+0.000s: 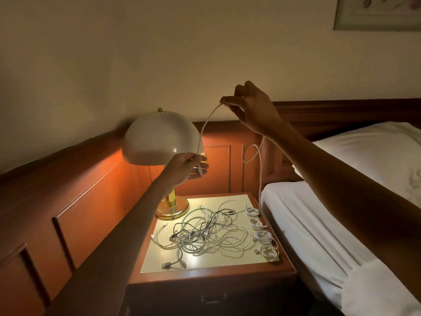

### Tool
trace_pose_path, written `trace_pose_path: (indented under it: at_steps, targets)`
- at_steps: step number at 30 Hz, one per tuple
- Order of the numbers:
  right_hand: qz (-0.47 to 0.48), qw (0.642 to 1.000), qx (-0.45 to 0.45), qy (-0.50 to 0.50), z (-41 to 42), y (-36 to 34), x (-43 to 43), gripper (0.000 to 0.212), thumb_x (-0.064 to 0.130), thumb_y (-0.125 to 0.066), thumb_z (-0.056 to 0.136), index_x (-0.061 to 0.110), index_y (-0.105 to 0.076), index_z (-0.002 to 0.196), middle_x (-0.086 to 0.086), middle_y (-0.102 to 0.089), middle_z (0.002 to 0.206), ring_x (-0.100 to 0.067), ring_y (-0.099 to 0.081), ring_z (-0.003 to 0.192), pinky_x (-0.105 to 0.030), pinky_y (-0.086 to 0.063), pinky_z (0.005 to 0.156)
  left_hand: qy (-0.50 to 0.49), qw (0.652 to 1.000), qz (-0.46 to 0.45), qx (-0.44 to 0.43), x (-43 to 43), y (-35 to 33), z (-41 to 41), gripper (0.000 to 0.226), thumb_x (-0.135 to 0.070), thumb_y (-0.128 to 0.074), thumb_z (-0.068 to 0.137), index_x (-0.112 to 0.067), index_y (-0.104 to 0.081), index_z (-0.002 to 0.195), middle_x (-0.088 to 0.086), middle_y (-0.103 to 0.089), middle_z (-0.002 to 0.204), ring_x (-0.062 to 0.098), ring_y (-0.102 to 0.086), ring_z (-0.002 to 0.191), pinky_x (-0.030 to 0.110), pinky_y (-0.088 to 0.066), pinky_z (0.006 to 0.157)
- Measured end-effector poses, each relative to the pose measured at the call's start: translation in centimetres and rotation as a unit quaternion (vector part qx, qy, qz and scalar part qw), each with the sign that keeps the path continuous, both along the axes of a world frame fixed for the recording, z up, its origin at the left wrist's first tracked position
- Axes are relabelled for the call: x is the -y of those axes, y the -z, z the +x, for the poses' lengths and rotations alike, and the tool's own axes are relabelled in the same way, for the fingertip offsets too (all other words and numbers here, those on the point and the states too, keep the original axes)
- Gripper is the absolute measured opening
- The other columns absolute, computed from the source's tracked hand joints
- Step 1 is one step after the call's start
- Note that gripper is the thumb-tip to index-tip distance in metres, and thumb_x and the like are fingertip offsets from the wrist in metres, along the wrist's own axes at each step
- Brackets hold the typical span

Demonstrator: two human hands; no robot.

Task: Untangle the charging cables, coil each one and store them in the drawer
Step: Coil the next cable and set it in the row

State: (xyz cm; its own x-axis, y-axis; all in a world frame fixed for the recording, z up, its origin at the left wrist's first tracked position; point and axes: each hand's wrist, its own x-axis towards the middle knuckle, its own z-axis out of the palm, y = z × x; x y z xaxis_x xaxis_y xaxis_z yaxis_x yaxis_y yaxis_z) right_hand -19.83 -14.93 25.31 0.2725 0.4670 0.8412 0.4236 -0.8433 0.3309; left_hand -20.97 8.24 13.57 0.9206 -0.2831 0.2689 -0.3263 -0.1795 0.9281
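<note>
Right fingers (225, 101): thumb and fingertips of the raised right hand (252, 108) pinch a white cable (206, 124) at its highest point, in front of the wall.
Left fingers (202, 165): lower down, before the lamp shade, the left hand (185, 166) grips the same cable near its end; the connector hangs just under the fingers.
Held cable: it arcs from the left hand up to the right. The rest drops behind the right wrist, makes one loose loop, and falls toward the gap between nightstand (227, 273) and bed (319, 224).
Tangle of cables (205, 236): white, pale green and dark leads lie knotted on the middle of the nightstand's cream top, well below both hands.
Coiled cables (263, 236): four small white bundles sit in a row along the top's right edge, beside the bed.
Drawer (211, 297): its front shows under the top, in deep shadow.
Lamp (159, 137): lit, domed shade on a brass base at the back left corner of the nightstand.
Surroundings: wood panelling behind, a white pillow (376, 151) on the bed.
</note>
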Motion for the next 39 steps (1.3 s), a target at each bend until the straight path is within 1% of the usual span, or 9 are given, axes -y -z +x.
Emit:
trace_pose_path:
  at_steps: [5, 7, 10, 16, 20, 24, 30, 35, 39]
  targets:
    - [0.067, 0.983, -0.168, -0.016, -2.8, -2.4, 0.0, 0.022, 0.022, -0.058, 0.098, 0.02, -0.075, 0.112, 0.0, -0.075, 0.101, -0.015, -0.067, 0.085, -0.023, -0.051, 0.069, 0.086, 0.995, 0.029, -0.028, -2.2, -1.7, -2.7, 0.029, -0.024, -0.047, 0.102, -0.003, -0.066, 0.103, 0.012, -0.072, 0.087, 0.026, -0.071, 0.085, 0.033, -0.059, 0.079]
    - [0.139, 0.956, -0.255, -0.048, -4.8, -2.9, -0.3, 0.02, 0.016, -0.059, 0.097, 0.017, -0.077, 0.105, 0.011, -0.074, 0.087, -0.008, -0.065, 0.075, -0.007, -0.041, 0.057, 0.116, 0.992, 0.018, -0.046, -3.4, -2.5, -3.9, 0.028, -0.027, -0.049, 0.098, -0.004, -0.065, 0.099, 0.009, -0.07, 0.081, 0.024, -0.07, 0.078, 0.032, -0.059, 0.072]
    - [0.318, 0.872, -0.35, -0.129, -7.8, -2.9, -1.0, 0.022, 0.009, -0.054, 0.095, 0.01, -0.075, 0.093, 0.016, -0.052, 0.047, -0.005, -0.041, 0.04, -0.018, -0.029, 0.038, 0.133, 0.988, -0.057, -0.053, -5.0, -3.7, -5.7, 0.025, -0.03, -0.051, 0.091, -0.011, -0.067, 0.091, 0.002, -0.064, 0.07, 0.017, -0.065, 0.063, 0.027, -0.055, 0.059]
    - [0.275, 0.761, -0.576, -0.118, -10.9, 1.3, -2.3, 0.019, 0.025, -0.052, 0.103, 0.013, -0.065, 0.109, -0.008, -0.063, 0.074, -0.017, -0.054, 0.049, -0.025, -0.045, 0.041, 0.149, 0.964, -0.207, -0.068, -6.1, -4.7, -7.3, 0.018, -0.037, -0.069, 0.074, -0.021, -0.077, 0.079, -0.006, -0.053, 0.06, 0.006, -0.054, 0.053, 0.018, -0.045, 0.047]
    - [0.267, 0.777, -0.543, -0.174, -10.3, 4.3, -3.1, 0.035, 0.028, -0.056, 0.1, 0.018, -0.055, 0.134, -0.01, -0.072, 0.099, -0.027, -0.072, 0.071, -0.036, -0.061, 0.063, 0.131, 0.963, -0.216, -0.094, -5.4, -4.8, -8.2, 0.029, -0.025, -0.053, 0.088, -0.016, -0.078, 0.079, -0.005, -0.056, 0.059, 0.005, -0.057, 0.052, 0.017, -0.051, 0.048]
    - [0.285, 0.723, -0.578, -0.251, -10.1, 7.1, -4.4, 0.02, 0.022, -0.053, 0.101, 0.018, -0.07, 0.112, -0.009, -0.073, 0.087, -0.021, -0.069, 0.076, -0.037, -0.06, 0.073, 0.133, 0.964, -0.198, -0.113, -4.8, -4.1, -8.4, 0.023, -0.022, -0.048, 0.097, -0.008, -0.067, 0.099, -0.002, -0.063, 0.068, 0.008, -0.063, 0.059, 0.02, -0.055, 0.055]
    - [0.364, 0.756, -0.469, -0.275, -9.0, 8.8, -5.2, 0.02, 0.02, -0.055, 0.101, 0.017, -0.075, 0.097, 0.002, -0.057, 0.061, -0.012, -0.049, 0.05, -0.024, -0.046, 0.048, 0.195, 0.975, -0.011, -0.107, -5.0, -0.5, -8.7, 0.031, -0.027, -0.051, 0.095, -0.009, -0.07, 0.112, 0.005, -0.067, 0.08, 0.015, -0.064, 0.071, 0.025, -0.054, 0.066]
    - [0.367, 0.765, -0.467, -0.249, -7.4, 12.0, -6.1, 0.021, 0.024, -0.057, 0.1, 0.017, -0.076, 0.107, 0.006, -0.037, 0.045, -0.006, -0.027, 0.037, -0.02, -0.024, 0.04, 0.213, 0.964, -0.103, -0.123, -3.9, 1.0, -9.2, 0.027, -0.018, -0.051, 0.092, -0.009, -0.073, 0.105, 0.013, -0.074, 0.099, 0.024, -0.072, 0.091, 0.031, -0.058, 0.077]
    - [0.448, 0.734, -0.438, -0.263, -7.1, 14.0, -6.7, 0.018, 0.021, -0.059, 0.099, 0.016, -0.077, 0.103, 0.008, -0.05, 0.05, -0.004, -0.038, 0.041, -0.02, -0.029, 0.043, 0.21, 0.963, -0.073, -0.154, -3.4, 2.2, -9.0, 0.029, -0.02, -0.053, 0.092, -0.005, -0.068, 0.112, 0.013, -0.073, 0.103, 0.023, -0.071, 0.09, 0.031, -0.057, 0.078]
